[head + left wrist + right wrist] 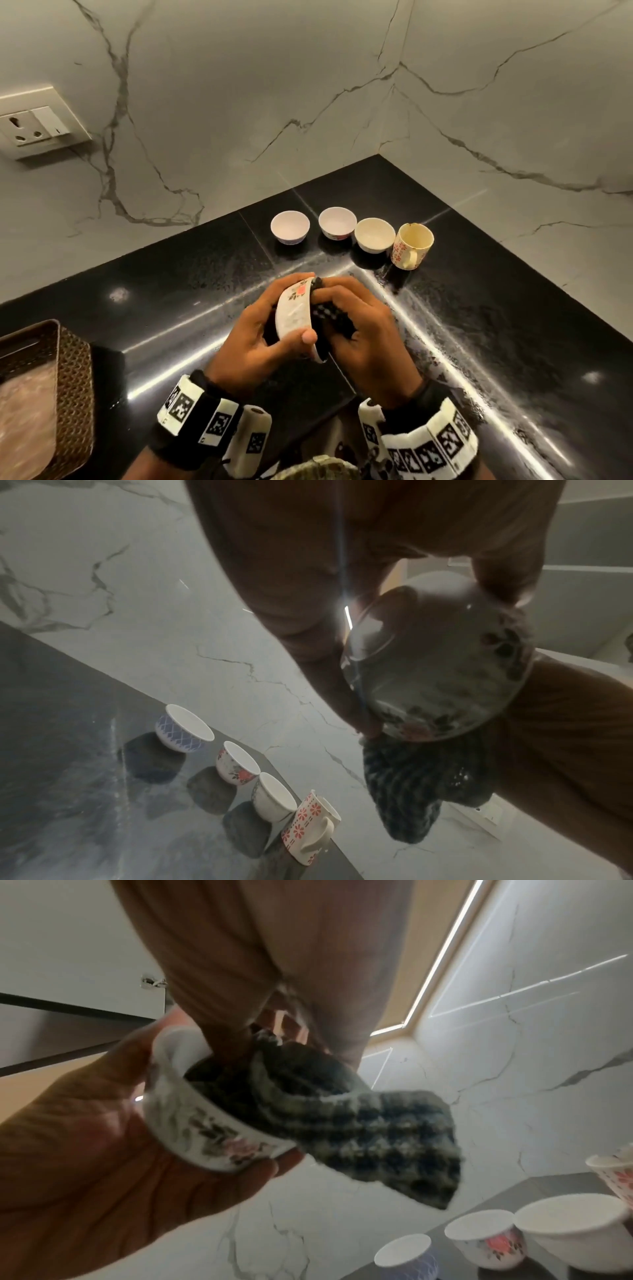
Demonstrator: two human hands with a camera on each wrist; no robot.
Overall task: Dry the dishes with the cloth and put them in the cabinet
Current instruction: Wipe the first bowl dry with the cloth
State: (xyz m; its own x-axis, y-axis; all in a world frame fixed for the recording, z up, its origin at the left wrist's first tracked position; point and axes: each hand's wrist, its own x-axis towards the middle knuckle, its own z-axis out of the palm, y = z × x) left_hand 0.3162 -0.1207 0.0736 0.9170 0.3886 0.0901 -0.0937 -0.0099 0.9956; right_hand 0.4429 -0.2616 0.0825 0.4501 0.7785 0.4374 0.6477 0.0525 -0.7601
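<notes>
My left hand (263,329) grips a small white bowl with a flower print (295,310), tipped on its side above the black counter (171,291). My right hand (359,329) holds a dark checked cloth (325,313) and pushes it into the bowl's mouth. In the right wrist view the cloth (342,1118) fills the bowl (212,1137) and hangs out past its rim. The left wrist view shows the bowl's underside (435,666) with the cloth (411,785) hanging below it.
Three small bowls (290,226) (337,222) (374,235) and a flowered mug (412,250) stand in a row near the counter's back corner. A brown woven basket (65,383) sits at the left edge. A wall socket (30,126) is on the marble wall.
</notes>
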